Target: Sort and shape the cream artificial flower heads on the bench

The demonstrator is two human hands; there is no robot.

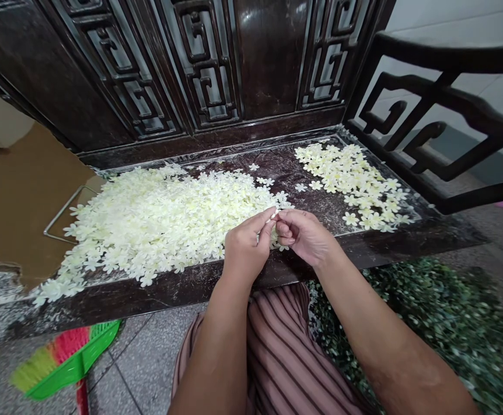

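My left hand [247, 245] and right hand [306, 233] pinch a small white piece [273, 215] between them, white flowers [177, 213] heaped left.

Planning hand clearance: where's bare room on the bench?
Middle of the bench, between the large flower heap and the smaller flower cluster, beyond the right hand; a few stray blossoms there. Crowded: left, where the heap meets the cardboard, and the right end by the armrest.

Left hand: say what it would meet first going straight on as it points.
The left hand would most likely meet the right hand first; it lies just ahead, though exact depth is unclear.
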